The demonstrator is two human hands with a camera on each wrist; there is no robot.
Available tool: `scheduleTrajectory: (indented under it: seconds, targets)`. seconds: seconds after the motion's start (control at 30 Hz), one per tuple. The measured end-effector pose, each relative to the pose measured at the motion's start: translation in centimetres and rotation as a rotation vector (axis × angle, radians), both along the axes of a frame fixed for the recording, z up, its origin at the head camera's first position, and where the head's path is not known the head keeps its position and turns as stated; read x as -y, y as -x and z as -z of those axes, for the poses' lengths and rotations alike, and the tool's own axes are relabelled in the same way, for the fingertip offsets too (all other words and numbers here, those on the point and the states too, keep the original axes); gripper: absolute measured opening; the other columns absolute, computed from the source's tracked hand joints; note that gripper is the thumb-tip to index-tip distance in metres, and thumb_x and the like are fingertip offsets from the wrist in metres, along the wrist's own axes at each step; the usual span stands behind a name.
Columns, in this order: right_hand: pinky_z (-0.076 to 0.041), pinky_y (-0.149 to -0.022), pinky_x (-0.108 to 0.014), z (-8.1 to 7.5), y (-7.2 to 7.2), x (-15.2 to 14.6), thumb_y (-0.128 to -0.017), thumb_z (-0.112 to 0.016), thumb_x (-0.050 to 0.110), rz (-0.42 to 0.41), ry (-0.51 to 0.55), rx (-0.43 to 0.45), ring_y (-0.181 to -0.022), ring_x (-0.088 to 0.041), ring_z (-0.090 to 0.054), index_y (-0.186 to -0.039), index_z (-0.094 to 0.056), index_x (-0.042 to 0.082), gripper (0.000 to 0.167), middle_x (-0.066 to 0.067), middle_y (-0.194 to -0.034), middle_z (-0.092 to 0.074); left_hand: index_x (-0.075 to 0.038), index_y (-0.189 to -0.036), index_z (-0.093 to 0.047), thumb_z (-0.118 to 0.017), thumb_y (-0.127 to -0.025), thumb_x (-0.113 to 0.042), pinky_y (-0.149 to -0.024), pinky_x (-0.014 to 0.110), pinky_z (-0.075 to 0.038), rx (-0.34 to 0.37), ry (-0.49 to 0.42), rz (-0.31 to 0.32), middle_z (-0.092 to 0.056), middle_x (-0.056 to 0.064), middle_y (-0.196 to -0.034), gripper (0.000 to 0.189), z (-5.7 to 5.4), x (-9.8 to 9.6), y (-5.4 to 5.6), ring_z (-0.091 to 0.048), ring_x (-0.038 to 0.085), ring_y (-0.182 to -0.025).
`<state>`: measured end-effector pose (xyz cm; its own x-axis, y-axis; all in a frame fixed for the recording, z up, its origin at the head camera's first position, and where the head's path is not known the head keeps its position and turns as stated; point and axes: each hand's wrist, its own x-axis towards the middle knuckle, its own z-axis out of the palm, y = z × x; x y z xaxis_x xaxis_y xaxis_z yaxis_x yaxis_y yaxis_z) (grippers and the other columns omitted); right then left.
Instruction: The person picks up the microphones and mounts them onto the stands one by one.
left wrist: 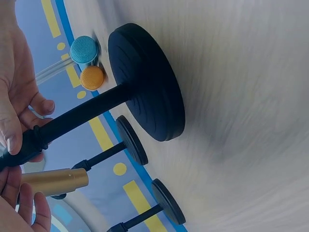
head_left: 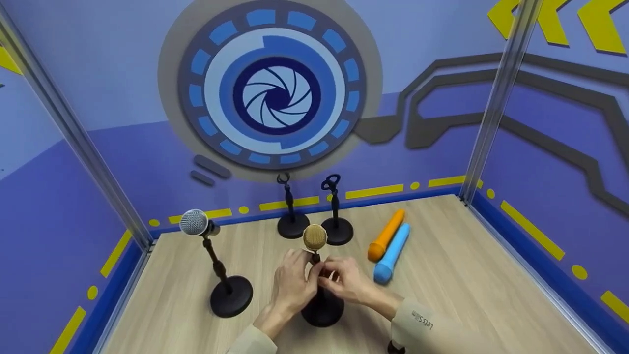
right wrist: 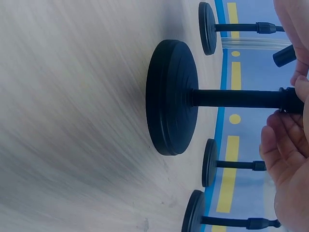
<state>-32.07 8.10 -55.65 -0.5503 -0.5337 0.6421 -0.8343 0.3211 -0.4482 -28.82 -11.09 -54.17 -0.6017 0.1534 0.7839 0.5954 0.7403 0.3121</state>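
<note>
Left hand: I see the left hand (head_left: 296, 281) curled round the upper pole of the front stand (head_left: 322, 313), just below the microphone.
Right hand: the right hand (head_left: 348, 281) pinches the same pole from the other side, thumb and fingers at the collar (left wrist: 32, 141); the two hands are almost touching.
Front stand: upright between both hands, its round base flat on the desk (head_left: 471, 285).
Gold microphone: the gold microphone (head_left: 315, 237) sits at the top of the front stand, round head up; from the left wrist I see its handle slanting beside the pole. I cannot make out the clip behind the fingers.
Silver microphone: to the left, the silver microphone (head_left: 194, 222) tops the left stand (head_left: 231, 297), tilted.
Back stands: near the wall (head_left: 432, 29), the left back stand (head_left: 293, 226) and right back stand (head_left: 339, 232) stand side by side with bare clips.
Loose microphones: the orange microphone (head_left: 386, 236) and blue microphone (head_left: 392, 253) lie side by side on the desk, right of the hands.
Right sleeve: a dark thing (head_left: 396, 348) shows below the right sleeve (head_left: 442, 332), too cut off for me to name.
</note>
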Motion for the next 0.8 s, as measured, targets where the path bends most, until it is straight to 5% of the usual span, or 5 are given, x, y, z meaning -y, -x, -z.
scheduleTrajectory:
  seconds: [0.17,0.37,0.63,0.8]
  targets:
    - [-0.061,-0.064,-0.024,0.02,0.01,0.11,-0.09,-0.084,0.006,0.0,0.009,0.01,-0.074,-0.01,-0.074,-0.094,-0.08,0.012,0.008,-0.005,-0.084,-0.076,-0.016,-0.099,-0.072,-0.085,-0.097,-0.024,-0.069,0.032,-0.055,-0.013,-0.003,0.003,-0.073,-0.004,-0.091,0.015,0.04,0.01,0.0,-0.065,0.015,-0.087]
    - [-0.055,-0.067,-0.012,0.13,0.07,0.14,-0.091,-0.084,0.008,-0.001,0.017,0.012,-0.073,-0.01,-0.073,-0.091,-0.079,0.008,0.005,-0.006,-0.082,-0.076,-0.016,-0.1,-0.073,-0.084,-0.098,-0.025,-0.07,0.033,-0.056,-0.012,-0.009,0.004,-0.074,-0.003,-0.091,0.014,-0.01,-0.01,-0.06,-0.066,0.015,-0.087]
    - [-0.062,-0.062,-0.029,0.16,0.07,0.02,-0.091,-0.083,0.007,-0.001,0.013,0.029,-0.074,-0.01,-0.073,-0.092,-0.079,0.008,0.005,-0.007,-0.083,-0.076,-0.016,-0.098,-0.073,-0.087,-0.095,-0.021,-0.071,0.034,-0.055,-0.004,-0.041,0.016,-0.074,-0.003,-0.09,0.015,-0.05,-0.13,-0.06,-0.065,0.016,-0.085]
    - [-0.062,-0.062,-0.028,0.23,0.12,0.0,-0.09,-0.084,0.008,-0.001,0.012,0.016,-0.073,-0.011,-0.073,-0.092,-0.079,0.008,0.005,-0.007,-0.083,-0.076,-0.015,-0.098,-0.074,-0.084,-0.098,-0.023,-0.075,0.036,-0.057,0.003,-0.051,0.018,-0.076,-0.002,-0.091,0.013,0.03,-0.17,-0.09,-0.067,0.018,-0.089]
